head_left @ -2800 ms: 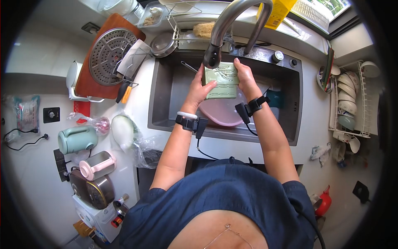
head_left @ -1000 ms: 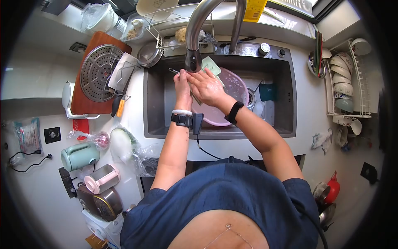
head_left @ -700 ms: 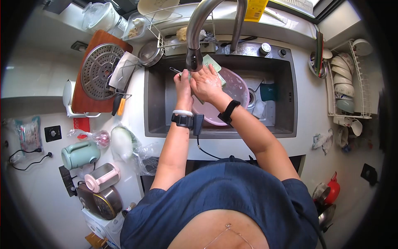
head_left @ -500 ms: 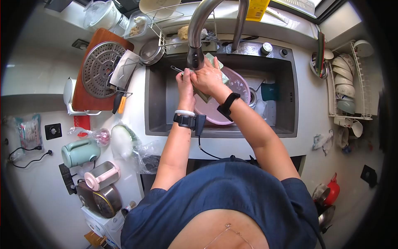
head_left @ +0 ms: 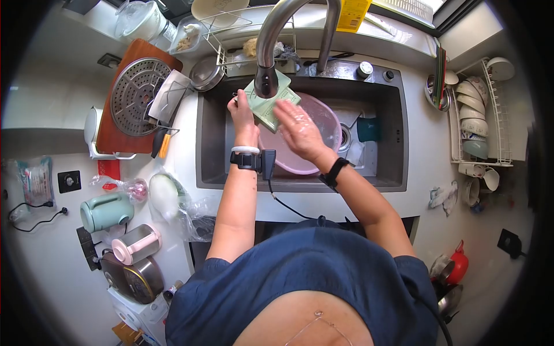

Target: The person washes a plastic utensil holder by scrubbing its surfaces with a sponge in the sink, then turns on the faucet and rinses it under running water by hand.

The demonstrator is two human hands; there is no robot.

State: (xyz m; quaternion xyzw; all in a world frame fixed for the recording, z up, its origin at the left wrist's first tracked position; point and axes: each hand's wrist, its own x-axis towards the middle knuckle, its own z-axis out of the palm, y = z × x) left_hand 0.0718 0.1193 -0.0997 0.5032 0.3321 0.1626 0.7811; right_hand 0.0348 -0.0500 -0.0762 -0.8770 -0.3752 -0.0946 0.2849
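Under the steel faucet (head_left: 266,81), my left hand (head_left: 244,121) grips the left side of a pale green box-shaped thing (head_left: 270,109) with rows of small marks or holes on its face. The faucet head hides part of it. My right hand (head_left: 300,131) is wet, fingers stretched out, close to its lower right side; whether the fingertips touch it I cannot tell. Below both hands a pink basin (head_left: 323,118) stands in the dark sink (head_left: 378,167).
A wire rack of bowls (head_left: 476,115) stands at the right. On the left are a round perforated steamer plate (head_left: 138,95) on a brown board (head_left: 112,130), a knife with an orange handle (head_left: 164,145), a mint kettle (head_left: 107,212) and a plastic bag (head_left: 199,213).
My right hand has drawn back down and right from the green thing, uncovering its face. My left hand keeps its hold. The whole view has shifted slightly left.
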